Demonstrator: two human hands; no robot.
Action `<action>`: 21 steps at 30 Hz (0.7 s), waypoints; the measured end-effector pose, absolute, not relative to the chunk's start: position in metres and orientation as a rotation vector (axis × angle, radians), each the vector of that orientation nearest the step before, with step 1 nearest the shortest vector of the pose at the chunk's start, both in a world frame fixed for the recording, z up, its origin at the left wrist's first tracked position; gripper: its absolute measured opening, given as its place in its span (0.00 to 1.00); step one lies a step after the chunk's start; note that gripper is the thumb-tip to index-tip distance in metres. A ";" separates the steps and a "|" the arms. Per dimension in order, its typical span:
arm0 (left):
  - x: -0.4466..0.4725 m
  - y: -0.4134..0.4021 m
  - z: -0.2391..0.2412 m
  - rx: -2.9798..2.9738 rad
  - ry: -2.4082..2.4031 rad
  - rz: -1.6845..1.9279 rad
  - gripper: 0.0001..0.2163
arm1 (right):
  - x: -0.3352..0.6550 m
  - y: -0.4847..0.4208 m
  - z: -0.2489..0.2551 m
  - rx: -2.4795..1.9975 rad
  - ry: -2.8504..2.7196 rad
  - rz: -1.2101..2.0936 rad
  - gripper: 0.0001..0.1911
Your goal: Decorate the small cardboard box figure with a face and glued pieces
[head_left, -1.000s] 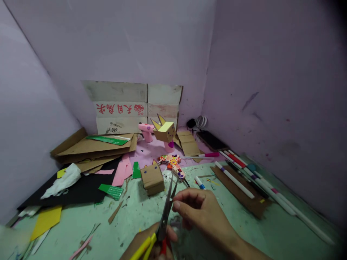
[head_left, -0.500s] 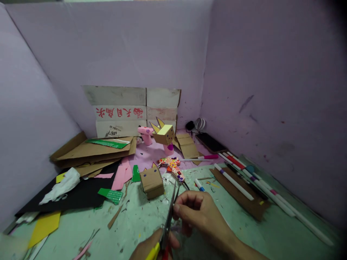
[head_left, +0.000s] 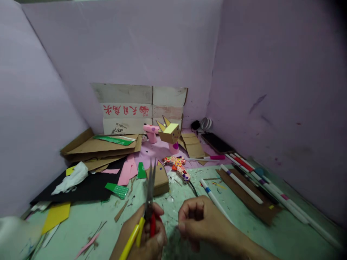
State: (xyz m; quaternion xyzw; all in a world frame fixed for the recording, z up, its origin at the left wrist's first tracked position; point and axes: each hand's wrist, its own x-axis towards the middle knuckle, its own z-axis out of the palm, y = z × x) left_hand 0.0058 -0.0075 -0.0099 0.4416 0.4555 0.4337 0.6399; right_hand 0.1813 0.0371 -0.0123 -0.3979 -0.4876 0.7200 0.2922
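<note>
My left hand (head_left: 157, 236) is closed around a pair of scissors (head_left: 149, 193) with yellow and red handles. The blades point up and away from me, slightly parted at the tips. Behind them stands a small brown cardboard box (head_left: 160, 180) with dots and a pointed ear, partly covered by the blades. To the right, my right hand (head_left: 199, 220) has its thumb and fingers pinched together above the green table top (head_left: 173, 213). Whatever lies between those fingertips, if anything, is hidden. A patterned glue gun (head_left: 176, 164) with a black cord lies beyond both hands.
A cardboard figure with yellow ears (head_left: 169, 133) stands on a pink base at the back. Markers (head_left: 242, 184) and a phone (head_left: 218, 142) lie right. Left are cardboard (head_left: 108, 148), black paper (head_left: 89, 195), a crumpled white tissue (head_left: 73, 177) and coloured scraps.
The scissors and my left hand have moved left, away from my right fingertips, and now overlap the cardboard box. My right hand stays pinched. The whole view has shifted a little.
</note>
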 end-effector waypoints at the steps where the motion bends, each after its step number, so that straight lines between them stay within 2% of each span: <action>1: 0.006 -0.006 -0.008 0.991 1.059 1.035 0.19 | 0.180 0.035 -0.014 -1.072 -1.358 1.938 0.04; 9: 0.022 -0.014 0.002 1.053 1.348 1.024 0.14 | 0.175 0.024 -0.017 -1.146 -1.576 1.909 0.03; 21: 0.026 -0.016 0.010 1.300 1.541 0.824 0.14 | 0.176 0.025 -0.024 -1.126 -1.658 1.897 0.04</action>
